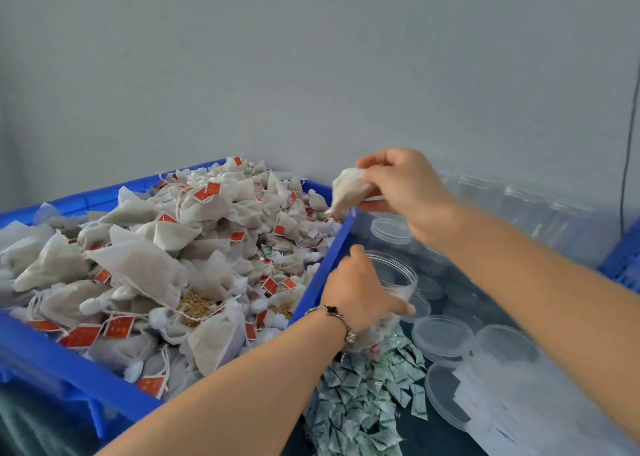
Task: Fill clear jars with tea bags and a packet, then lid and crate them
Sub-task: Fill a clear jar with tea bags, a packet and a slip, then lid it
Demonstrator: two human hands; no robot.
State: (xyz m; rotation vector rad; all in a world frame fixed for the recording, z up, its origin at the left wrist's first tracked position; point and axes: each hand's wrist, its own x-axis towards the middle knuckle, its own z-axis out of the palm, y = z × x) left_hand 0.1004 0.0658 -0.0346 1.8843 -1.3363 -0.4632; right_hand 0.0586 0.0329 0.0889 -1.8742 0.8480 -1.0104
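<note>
A blue bin [322, 268] on the left is heaped with white tea bags [156, 254] carrying red tags. My left hand [356, 289] grips a clear jar [398, 275], tilted beside the bin's right wall, with some tea bags showing in its lower part. My right hand [405, 185] is raised above the bin's far right corner, pinching a single tea bag [348, 190]. A pile of small white-and-green packets [363, 396] lies below the jar on the dark table.
Clear lids [443, 337] lie scattered to the right of the jar, with a stack of clear film [519, 403] at the lower right. Several empty clear jars [519, 202] stand along the grey wall. A blue crate edge [623, 261] shows at far right.
</note>
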